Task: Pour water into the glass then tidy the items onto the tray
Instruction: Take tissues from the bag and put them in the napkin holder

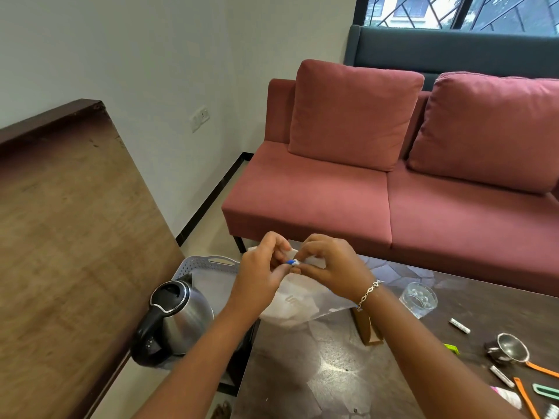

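Pinching a small white item with a blue tip point(292, 262), both hands meet above the table's far-left corner. Left hand point(262, 271) comes in from lower left, fingers curled, thumb and forefinger on the blue end. Right hand point(328, 269), bracelet point(368, 293) on the wrist, grips the white end; a clear plastic bag point(298, 300) hangs below it. Glass point(419, 298) stands on the table point(326, 364), right of the hands. Tray point(208, 264) sits behind the kettle point(175, 317), left of the table.
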Motion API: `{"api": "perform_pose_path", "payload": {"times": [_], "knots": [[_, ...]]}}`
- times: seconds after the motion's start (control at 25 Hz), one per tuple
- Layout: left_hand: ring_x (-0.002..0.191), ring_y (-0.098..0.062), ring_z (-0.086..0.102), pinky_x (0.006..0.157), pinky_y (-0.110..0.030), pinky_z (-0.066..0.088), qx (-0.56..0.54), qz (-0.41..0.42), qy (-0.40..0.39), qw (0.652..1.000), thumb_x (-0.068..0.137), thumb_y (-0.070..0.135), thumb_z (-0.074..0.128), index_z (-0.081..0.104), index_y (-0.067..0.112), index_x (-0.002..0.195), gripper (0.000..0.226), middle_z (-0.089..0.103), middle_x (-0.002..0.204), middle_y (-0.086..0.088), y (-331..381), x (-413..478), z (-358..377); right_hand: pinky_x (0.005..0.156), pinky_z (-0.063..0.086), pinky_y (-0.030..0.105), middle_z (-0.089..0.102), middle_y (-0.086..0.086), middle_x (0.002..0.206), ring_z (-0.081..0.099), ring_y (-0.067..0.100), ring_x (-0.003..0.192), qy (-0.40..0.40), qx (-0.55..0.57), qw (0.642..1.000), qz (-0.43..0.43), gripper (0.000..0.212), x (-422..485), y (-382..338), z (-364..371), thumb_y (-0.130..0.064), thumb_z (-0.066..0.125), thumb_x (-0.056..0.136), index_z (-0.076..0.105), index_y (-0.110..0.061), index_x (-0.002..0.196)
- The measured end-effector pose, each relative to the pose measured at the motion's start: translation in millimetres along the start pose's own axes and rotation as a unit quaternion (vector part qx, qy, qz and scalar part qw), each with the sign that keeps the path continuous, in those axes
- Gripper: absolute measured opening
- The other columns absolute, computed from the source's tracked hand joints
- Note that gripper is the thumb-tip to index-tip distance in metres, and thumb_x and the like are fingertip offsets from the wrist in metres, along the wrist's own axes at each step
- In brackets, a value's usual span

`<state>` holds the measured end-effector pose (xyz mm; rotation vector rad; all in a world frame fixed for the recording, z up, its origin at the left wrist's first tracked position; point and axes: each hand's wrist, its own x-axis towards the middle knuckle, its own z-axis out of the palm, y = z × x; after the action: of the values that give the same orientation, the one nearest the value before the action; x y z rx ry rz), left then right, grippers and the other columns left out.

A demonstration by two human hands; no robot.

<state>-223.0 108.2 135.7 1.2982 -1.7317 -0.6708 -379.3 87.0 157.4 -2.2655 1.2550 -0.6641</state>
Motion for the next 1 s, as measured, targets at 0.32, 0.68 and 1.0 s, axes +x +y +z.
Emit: {"api": "perform_pose_path", "payload": {"times": [0.32, 0.68, 1.0], "knots": [[0.063, -0.002, 0.063, 0.066, -0.023, 0.057, -0.087, -0.048, 0.042, 0.994, 0.072, -0.006, 0.072, 0.059, 0.022, 0.060, 0.033, 0.065, 0.066, 0.010, 0.5, 1.3, 2.4, 0.066, 0.042, 0.035, 0.060, 0.009, 0.089, 0.056, 0.024, 0.076, 0.009, -0.042, 0.998, -0.038, 0.016, 7.5, 1.2, 2.7, -0.019, 0.063, 0.083, 0.062, -0.003, 0.086], [0.059, -0.012, 0.060, 0.061, -0.029, 0.053, -0.118, -0.075, 0.083, 0.987, 0.067, -0.012, 0.071, 0.060, 0.026, 0.055, 0.042, 0.063, 0.055, 0.007, -7.4, 6.1, -5.9, 0.059, 0.042, 0.033, 0.061, 0.010, 0.089, 0.055, 0.025, 0.069, 0.031, -0.131, 0.987, -0.083, 0.018, 1.5, 14.6, 0.9, -0.022, 0.058, 0.086, 0.060, -0.004, 0.085], [0.049, -0.002, 0.061, 0.056, -0.015, 0.054, -0.155, -0.094, 0.155, 0.971, 0.068, -0.017, 0.068, 0.060, 0.020, 0.056, 0.040, 0.065, 0.050, 0.009, -33.3, 16.5, -44.8, 0.057, 0.038, 0.027, 0.062, 0.010, 0.086, 0.059, 0.030, 0.068, 0.053, -0.180, 0.982, -0.018, 0.015, -19.6, 53.5, -24.3, -0.018, 0.064, 0.083, 0.062, -0.003, 0.082]]}}
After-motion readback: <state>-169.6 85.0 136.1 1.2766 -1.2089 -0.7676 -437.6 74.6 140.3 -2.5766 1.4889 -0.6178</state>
